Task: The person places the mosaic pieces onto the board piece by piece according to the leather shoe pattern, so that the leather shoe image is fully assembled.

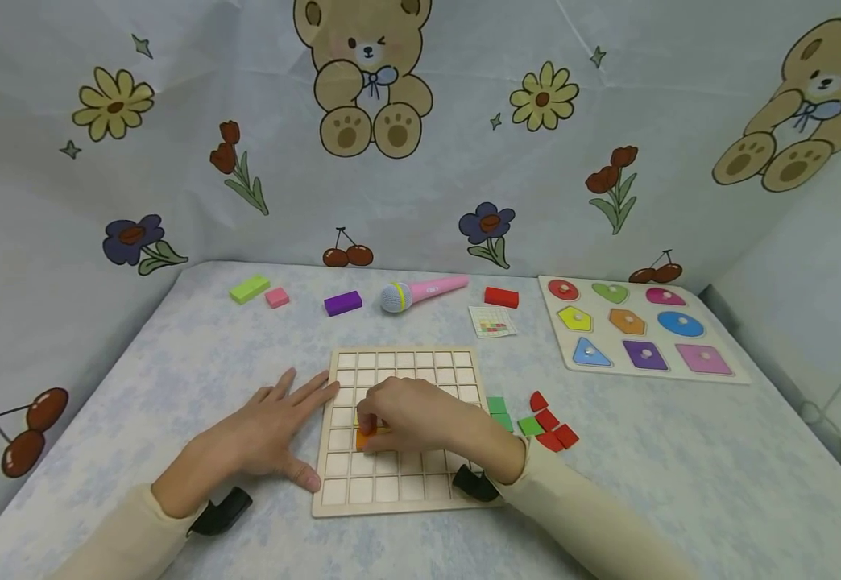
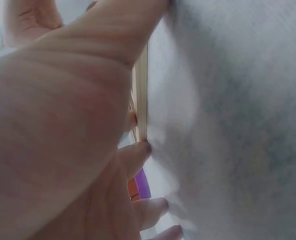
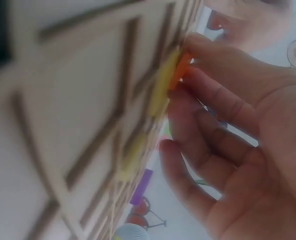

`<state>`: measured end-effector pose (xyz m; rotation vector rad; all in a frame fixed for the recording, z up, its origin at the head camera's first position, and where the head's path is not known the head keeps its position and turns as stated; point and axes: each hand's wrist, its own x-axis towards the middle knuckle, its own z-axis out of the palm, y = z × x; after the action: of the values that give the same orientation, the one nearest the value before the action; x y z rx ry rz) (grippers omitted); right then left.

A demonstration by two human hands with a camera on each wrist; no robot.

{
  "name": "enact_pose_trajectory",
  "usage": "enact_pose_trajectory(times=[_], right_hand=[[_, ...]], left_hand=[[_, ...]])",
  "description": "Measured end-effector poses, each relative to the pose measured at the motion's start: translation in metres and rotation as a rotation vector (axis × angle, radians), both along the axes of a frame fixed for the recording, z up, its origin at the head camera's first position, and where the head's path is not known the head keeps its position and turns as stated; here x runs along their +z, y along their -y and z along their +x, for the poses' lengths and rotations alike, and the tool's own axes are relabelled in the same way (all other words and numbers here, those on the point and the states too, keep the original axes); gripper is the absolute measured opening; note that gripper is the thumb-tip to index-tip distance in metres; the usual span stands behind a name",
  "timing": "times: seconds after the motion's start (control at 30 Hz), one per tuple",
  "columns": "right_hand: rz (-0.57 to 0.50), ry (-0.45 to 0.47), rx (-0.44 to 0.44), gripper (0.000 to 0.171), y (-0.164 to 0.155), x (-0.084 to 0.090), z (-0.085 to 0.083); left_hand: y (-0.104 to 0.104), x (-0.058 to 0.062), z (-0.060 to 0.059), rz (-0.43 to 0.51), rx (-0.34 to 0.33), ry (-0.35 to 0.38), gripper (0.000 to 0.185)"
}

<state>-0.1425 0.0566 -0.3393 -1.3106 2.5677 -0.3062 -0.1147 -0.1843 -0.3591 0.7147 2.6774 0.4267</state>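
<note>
Holding: the right hand [image 1: 409, 415] curls its fingertips [image 3: 187, 75] round an orange block [image 1: 365, 437], its grip pinching that block down onto the wooden grid board [image 1: 400, 487].
Orange block: on the grid board, about the middle of its left half, touching a yellow piece [image 3: 160, 87] that sits in the cells beside it.
Left hand: the left hand [image 1: 268, 431] lies flat with straight, spread fingers on the tabletop [image 1: 681, 467], its fingertips and thumb against the grid board's left edge; its grip is wide and holds nothing.
Grid board: lies flat on the tabletop, nearest the person, most cells bare.
Loose pieces: green blocks [image 1: 499, 412] and red blocks [image 1: 553, 428] lie just right of the grid board.
Beyond the grid board: a small pattern card [image 1: 492, 321], a pink toy microphone [image 1: 424, 292], a purple block [image 1: 343, 303], a red brick [image 1: 501, 297], a pink block [image 1: 277, 297] and a lime block [image 1: 250, 288].
Far right of the grid board: a shape peg puzzle [image 1: 638, 330] with all its coloured shapes seated.
</note>
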Motion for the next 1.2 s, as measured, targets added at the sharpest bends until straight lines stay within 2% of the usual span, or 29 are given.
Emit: enact_pose_trajectory(times=[0.2,0.4,0.53,0.73,1.03,1.2], right_hand=[[0.023,-0.022,-0.01,0.012,0.003,-0.003,0.002],[0.048,-0.001,-0.014,0.006,0.001,0.002,0.005],[0.076,0.001,0.016,0.013,-0.005,0.008,0.009],[0.124,-0.052,0.071,0.016,-0.01,0.011,0.011],[0.114,-0.032,0.062,0.02,-0.011,0.01,0.008],[0.11,0.007,0.048,0.032,-0.016,0.013,0.006]], left_hand=[[-0.001,0.0,0.001,0.01,0.0,0.0,0.127],[-0.001,0.0,0.001,0.012,0.011,0.027,0.127],[-0.001,-0.001,0.001,0.004,0.015,0.03,0.127],[-0.001,-0.001,-0.001,-0.004,0.006,0.008,0.127],[-0.001,-0.001,0.0,0.013,0.006,0.018,0.127],[-0.001,0.0,0.001,0.005,0.012,0.024,0.127]])
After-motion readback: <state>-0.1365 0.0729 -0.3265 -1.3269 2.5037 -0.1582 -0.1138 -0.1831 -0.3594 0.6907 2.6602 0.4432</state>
